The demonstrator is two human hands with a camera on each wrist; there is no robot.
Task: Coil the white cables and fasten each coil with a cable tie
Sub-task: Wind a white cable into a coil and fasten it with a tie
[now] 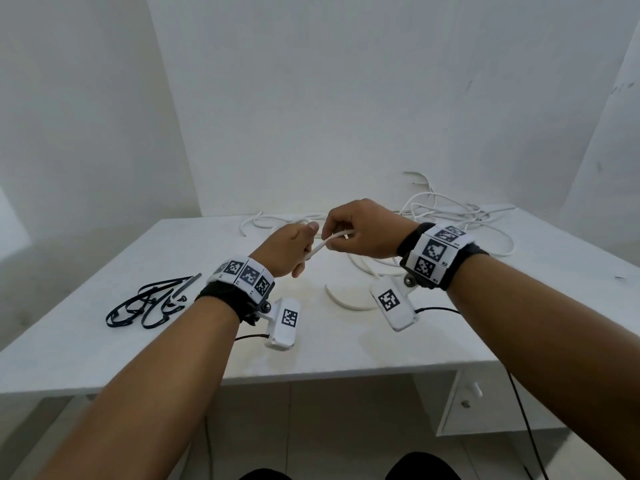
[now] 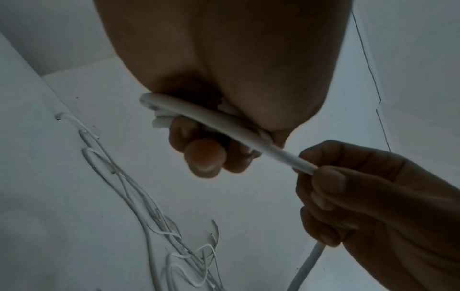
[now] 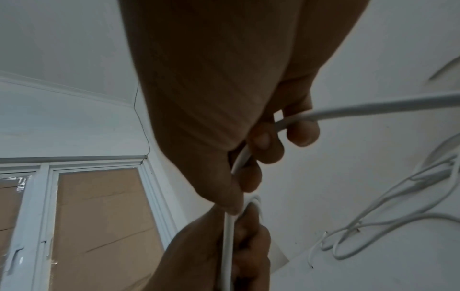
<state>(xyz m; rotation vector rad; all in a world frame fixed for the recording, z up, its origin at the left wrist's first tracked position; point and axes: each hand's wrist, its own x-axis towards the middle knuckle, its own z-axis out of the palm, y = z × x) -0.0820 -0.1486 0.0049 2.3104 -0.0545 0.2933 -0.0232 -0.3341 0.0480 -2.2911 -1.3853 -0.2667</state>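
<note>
A thick white cable [image 1: 331, 240] runs between my two hands above the middle of the white table [image 1: 104, 358]. My left hand [image 1: 294, 247] grips one end of it, fingers curled round the cable [image 2: 211, 118]. My right hand [image 1: 353, 233] pinches the same cable [image 3: 227, 236] a little further along, and the cable passes on through its fingers [image 3: 301, 133]. The rest of it loops down onto the table [image 1: 346, 299] under my right wrist. A pile of black cable ties [image 1: 152, 299] lies at the left of the table.
A tangle of thinner white cables [image 1: 450, 216] lies along the table's back edge, against the white wall, with more loose ends [image 1: 263, 223] behind my left hand. A drawer unit [image 1: 485, 410] sits under the table at the right.
</note>
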